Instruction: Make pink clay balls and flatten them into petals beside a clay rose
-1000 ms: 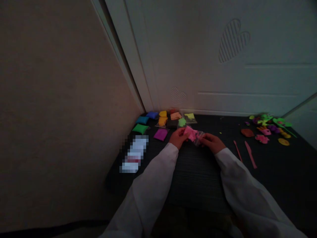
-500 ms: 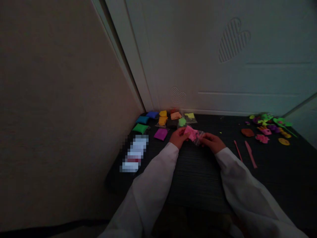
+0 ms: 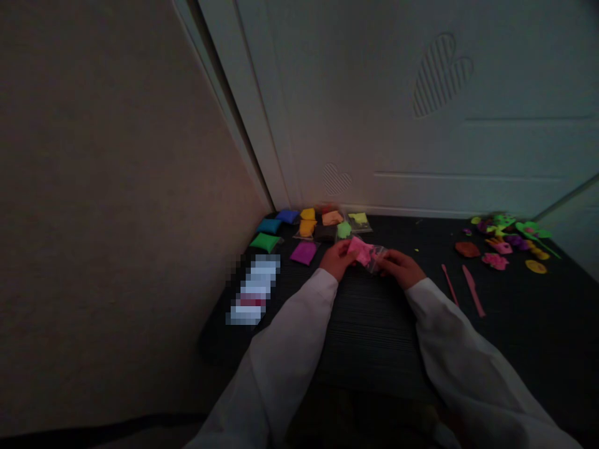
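Both of my hands meet over a dark mat (image 3: 374, 324) and hold a small clear bag of pink clay (image 3: 364, 252). My left hand (image 3: 336, 259) grips its left side, fingers closed on the pink lump. My right hand (image 3: 397, 268) pinches the clear plastic end on the right. Both arms wear white sleeves. The room is dim.
Several colored clay packets lie at the back left: blue (image 3: 287, 216), green (image 3: 265, 242), purple (image 3: 304, 252), orange (image 3: 307, 227), yellow-green (image 3: 358, 219). Two pink plastic tools (image 3: 472, 290) lie to the right, with shaped clay pieces (image 3: 503, 240) beyond. A white door (image 3: 421, 106) stands behind; a wall is on the left.
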Demonstrator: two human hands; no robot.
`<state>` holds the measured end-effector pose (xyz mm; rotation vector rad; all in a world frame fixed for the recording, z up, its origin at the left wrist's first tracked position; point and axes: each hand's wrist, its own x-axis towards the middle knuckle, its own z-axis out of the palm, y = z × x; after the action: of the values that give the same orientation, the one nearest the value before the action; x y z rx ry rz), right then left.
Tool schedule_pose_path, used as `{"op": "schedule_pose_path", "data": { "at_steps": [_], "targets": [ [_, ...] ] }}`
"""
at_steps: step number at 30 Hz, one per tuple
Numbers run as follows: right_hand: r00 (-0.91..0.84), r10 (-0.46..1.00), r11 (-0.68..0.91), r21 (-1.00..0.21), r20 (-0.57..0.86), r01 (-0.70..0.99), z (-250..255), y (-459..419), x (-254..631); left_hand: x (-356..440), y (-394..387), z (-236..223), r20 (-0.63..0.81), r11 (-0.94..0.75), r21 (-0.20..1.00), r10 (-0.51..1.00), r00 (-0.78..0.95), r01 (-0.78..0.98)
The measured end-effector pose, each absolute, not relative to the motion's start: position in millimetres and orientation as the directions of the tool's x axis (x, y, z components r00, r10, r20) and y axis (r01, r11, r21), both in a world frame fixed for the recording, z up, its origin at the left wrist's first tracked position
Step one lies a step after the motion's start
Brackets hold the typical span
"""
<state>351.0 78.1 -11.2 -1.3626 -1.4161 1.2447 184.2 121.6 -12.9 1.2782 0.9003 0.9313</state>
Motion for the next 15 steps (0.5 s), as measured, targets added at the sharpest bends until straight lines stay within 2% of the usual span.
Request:
{"op": "schedule_pose_path", "data": {
  "at_steps": [15],
  "targets": [
    [-0.09,0.996,0.012,-0.971,-0.01,0.24,-21.8,80.5,353.3,187.1,123.4,-16.0,0.01,0.004,0.999,0.942,0.336,-0.039]
  ]
}}
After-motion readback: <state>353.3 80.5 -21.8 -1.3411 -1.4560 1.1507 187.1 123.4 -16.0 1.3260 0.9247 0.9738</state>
